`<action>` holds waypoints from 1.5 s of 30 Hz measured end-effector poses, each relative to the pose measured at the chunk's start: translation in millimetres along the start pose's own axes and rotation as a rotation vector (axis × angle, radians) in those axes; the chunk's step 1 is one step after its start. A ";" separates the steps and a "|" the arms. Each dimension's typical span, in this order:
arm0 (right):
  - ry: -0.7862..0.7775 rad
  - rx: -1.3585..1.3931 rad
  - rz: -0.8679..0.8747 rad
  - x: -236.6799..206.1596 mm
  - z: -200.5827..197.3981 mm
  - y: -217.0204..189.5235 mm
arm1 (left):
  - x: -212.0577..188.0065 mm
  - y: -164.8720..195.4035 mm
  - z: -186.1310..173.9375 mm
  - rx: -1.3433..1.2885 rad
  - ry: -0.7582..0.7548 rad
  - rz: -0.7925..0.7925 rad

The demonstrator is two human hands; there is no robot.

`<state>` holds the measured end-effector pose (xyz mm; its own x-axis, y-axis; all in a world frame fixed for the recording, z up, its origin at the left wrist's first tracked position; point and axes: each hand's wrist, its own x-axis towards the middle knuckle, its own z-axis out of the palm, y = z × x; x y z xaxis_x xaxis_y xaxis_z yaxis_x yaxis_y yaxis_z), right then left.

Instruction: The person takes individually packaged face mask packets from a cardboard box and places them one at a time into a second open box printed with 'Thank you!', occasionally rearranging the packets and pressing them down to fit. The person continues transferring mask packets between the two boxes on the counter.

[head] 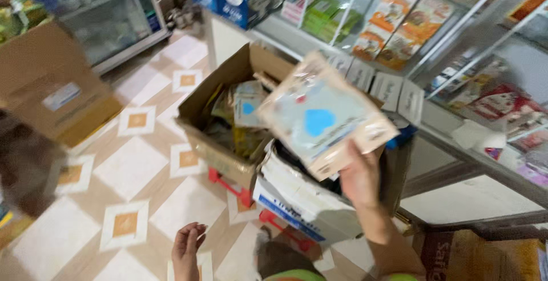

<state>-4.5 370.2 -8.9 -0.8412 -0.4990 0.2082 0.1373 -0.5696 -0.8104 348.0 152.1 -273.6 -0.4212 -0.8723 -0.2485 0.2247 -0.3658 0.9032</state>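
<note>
My right hand (361, 179) holds up a flat beige packet (322, 114) with a pale blue panel and a blue heart shape on it, above the boxes. My left hand (187, 245) hangs low near the floor, fingers loosely apart, holding nothing. Below the packet an open brown cardboard box (214, 149) holds several similar packets (246, 108) and other wrapped goods. A white carton (302, 198) with blue print stands against it on the right.
Shelves (451, 69) with orange, green and white packages run along the right. A large brown carton (48, 81) sits at the left. A glass cabinet (108, 18) stands behind. The floor is tiled in white with orange squares (125, 224). Red plastic stools (228, 185) support the boxes.
</note>
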 end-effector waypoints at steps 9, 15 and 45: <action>0.396 -0.141 -0.054 69.6 -52.7 -25.9 | 117.0 67.0 166.0 0.331 -0.435 0.229; 0.549 -0.081 0.138 83.4 -96.3 17.1 | 164.6 162.4 289.3 0.657 -0.545 0.805; 0.657 -0.733 0.607 169.8 -91.7 199.3 | 320.8 147.1 331.2 0.648 -1.745 1.016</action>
<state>-168.0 231.9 -185.3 -0.8801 -0.0024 -0.4748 0.4566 0.2704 -0.8476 -45.1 -74.1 -104.5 -0.6466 0.6222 0.4413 0.7459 0.3944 0.5367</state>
